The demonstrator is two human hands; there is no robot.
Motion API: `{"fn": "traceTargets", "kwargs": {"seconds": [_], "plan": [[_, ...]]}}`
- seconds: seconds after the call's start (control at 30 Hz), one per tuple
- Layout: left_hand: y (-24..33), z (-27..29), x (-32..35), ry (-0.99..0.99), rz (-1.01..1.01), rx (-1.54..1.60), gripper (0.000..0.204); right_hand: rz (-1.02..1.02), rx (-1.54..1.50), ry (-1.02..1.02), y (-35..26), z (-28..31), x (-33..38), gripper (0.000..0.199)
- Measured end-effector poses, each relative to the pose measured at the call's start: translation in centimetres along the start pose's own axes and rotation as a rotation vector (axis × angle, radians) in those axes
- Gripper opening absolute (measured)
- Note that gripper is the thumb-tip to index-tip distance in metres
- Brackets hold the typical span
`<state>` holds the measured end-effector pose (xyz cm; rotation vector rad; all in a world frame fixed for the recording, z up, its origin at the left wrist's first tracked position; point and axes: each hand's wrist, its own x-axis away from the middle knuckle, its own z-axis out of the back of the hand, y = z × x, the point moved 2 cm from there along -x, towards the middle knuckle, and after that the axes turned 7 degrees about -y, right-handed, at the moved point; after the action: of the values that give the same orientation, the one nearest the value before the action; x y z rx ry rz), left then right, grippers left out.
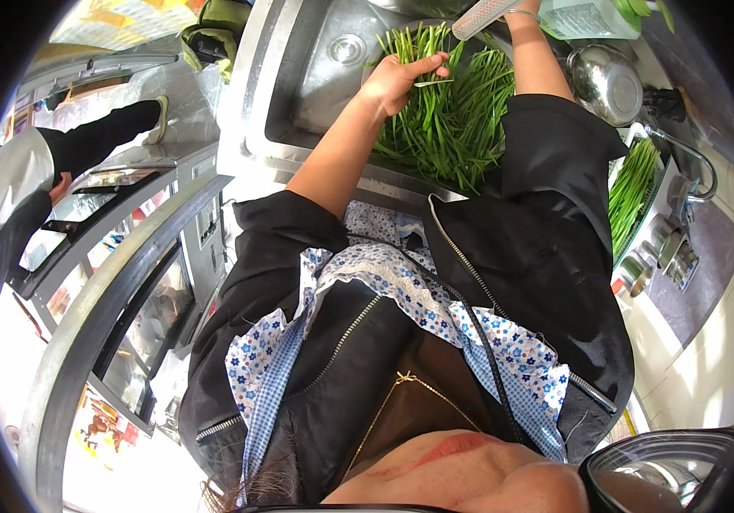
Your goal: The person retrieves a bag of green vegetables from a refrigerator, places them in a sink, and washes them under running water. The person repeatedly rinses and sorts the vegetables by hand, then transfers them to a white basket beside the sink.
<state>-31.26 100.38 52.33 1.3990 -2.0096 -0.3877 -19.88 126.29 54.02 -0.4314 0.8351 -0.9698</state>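
A heap of long green chives (448, 141) fills the right part of the steel sink (303, 94). My left hand (401, 81) is over the heap's left side, thumb stretched across and fingers curled round some of the blades. At the upper edge my right hand (523, 7) is mostly cut off, so its fingers do not show. Beside it a grey, dimpled metal bar (480, 17) slants down over the chives; whether that hand touches it I cannot tell.
Right of the sink are a steel bowl (606, 85) and a pale green jug (585, 19). Farther right, more chives (632, 192) lie in a rack near metal cups (668, 244). A green bag (217, 34) rests at upper left. Another person (20, 192) stands at far left.
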Motion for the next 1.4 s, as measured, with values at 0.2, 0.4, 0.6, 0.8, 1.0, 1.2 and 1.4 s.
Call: {"fn": "traceTargets", "kwargs": {"seconds": [0.2, 0.4, 0.6, 0.8, 1.0, 1.2, 1.4], "plan": [[0.1, -0.2, -0.2, -0.002, 0.019, 0.012, 0.020, 0.067, 0.091, 0.034, -0.3, 0.0, 0.5, 0.021], [0.1, 0.0, 0.0, -0.007, -0.010, -0.006, 0.020, 0.094, 0.134, 0.047, 0.1, -0.2, 0.3, 0.021], [-0.4, 1.4, 0.2, 0.081, -0.012, 0.025, 0.020, 0.211, 0.188, 0.010, -4.1, 2.5, 3.6, 0.020], [-1.2, 4.6, 1.8, 0.329, -0.004, 0.078, 0.025, 0.050, 0.223, -0.677, -9.7, 0.2, 14.5, 0.040], [-2.2, 3.0, 1.8, 0.204, -0.111, 0.064, 0.021, -0.167, -0.018, -0.647, -9.5, -0.3, 16.0, 0.031], [-0.9, 1.0, 2.0, 0.067, -0.118, -0.131, 0.025, -0.540, -0.744, -0.667, -7.2, -0.4, 17.3, 0.028], [-0.4, 0.9, 2.6, 0.054, -0.067, -0.162, 0.026, -0.847, -1.157, -0.589, -7.6, 0.2, 17.9, 0.010]]}}
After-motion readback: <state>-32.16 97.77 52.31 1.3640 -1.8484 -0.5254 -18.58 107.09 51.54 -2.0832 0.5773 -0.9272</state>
